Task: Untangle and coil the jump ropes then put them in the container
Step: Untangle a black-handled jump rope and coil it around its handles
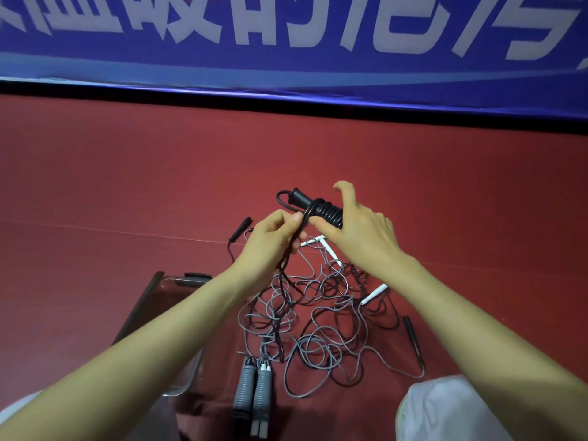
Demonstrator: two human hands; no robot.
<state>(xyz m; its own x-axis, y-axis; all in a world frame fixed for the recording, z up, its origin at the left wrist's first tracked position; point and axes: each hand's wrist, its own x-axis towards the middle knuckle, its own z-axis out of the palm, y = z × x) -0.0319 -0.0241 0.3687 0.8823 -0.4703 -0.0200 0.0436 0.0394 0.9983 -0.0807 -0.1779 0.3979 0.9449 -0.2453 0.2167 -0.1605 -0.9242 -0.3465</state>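
Right hand (361, 232) grips one cord-wound black handle (319, 209) above the tangle (318, 316); left hand (273, 232) pinches its cord (306, 215). In the tangle: two grey handles (254, 385), two loose black handles (240, 231). One clear container (140, 305) at left.

Tangled heap of grey and black jump ropes (318, 316) sits mid-floor on the red rubber mat (127, 186). The clear plastic container (140, 307) lies at its nine o'clock, two grey ribbed handles (254, 386) side by side at seven, a slim black tapered handle (413, 342) at four. Up at twelve, above the heap, left hand (273, 237) and right hand (359, 230) flank the black cord-wound handle (318, 208).
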